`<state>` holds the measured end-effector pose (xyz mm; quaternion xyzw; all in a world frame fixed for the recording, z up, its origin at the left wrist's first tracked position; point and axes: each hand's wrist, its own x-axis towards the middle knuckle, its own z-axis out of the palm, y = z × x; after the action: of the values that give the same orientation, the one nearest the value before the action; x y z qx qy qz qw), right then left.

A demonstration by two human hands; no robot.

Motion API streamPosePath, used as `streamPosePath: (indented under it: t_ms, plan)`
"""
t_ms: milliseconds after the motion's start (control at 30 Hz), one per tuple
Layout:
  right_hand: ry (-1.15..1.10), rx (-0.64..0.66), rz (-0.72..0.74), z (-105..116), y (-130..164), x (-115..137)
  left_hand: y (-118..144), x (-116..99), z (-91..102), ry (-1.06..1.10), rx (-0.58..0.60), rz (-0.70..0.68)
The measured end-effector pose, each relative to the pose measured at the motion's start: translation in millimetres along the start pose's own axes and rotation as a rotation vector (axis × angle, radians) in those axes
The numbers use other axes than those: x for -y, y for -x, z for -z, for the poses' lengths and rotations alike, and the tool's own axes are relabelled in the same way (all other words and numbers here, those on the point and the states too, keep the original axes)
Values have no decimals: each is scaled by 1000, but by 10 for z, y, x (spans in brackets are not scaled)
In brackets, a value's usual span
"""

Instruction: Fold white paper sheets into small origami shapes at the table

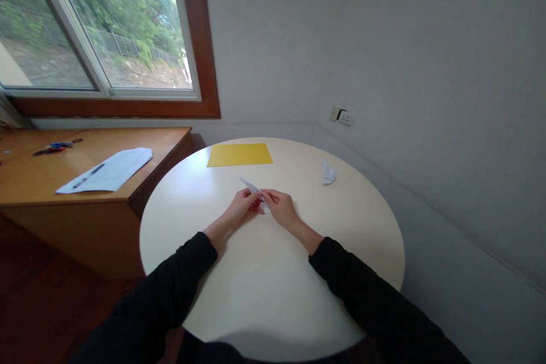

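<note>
Left hand: the left hand point(244, 203) rests low over the round bench point(239, 296), fingers curled in and pinching the near end of a small folded white paper point(252, 186).
Right hand: the right hand point(281, 209) meets the left at the middle of the bench, fingertips drawn together on the same paper, just beside the left fingers.
Folded white paper: a narrow, pointed strip held between both hands; its free end juts up and away to the left, just off the bench top. Its folds are too small to read, though it looks like several layers.
Sleeves: both forearms wear dark sleeves and lie angled inward across the near half of the bench.
Yellow sheet: a yellow sheet point(239, 154) lies flat at the far edge of the bench, well beyond the hands.
Crumpled paper: a small white crumpled paper point(328, 173) sits to the far right of the hands, apart from them.
Side desk: a wooden desk point(38, 182) stands to the left under the window, bearing a white sheet point(115, 168) with a pen point(87, 176) on it.
Wall: a socket point(342, 117) is set low on the wall behind the bench.
</note>
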<state>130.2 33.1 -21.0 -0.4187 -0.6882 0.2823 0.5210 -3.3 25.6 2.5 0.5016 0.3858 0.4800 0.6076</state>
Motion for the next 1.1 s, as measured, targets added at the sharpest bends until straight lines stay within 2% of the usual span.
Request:
streamPosePath:
  t_ms: [200, 300, 533, 933, 1100]
  plan:
    - [110, 15, 111, 18, 24, 70, -11, 0, -9, -63, -22, -50]
    - [91, 26, 137, 20, 28, 84, -24, 8, 1, -60, -27, -73]
    - [-83, 60, -15, 16, -24, -51, -56, 32, 36, -76, -38, -108]
    - [-147, -39, -79, 0, -80, -159, -85, 76, 71, -8, -47, -131]
    - [-103, -76, -47, 15, -89, -155, -87, 74, 87, -74, -63, -192]
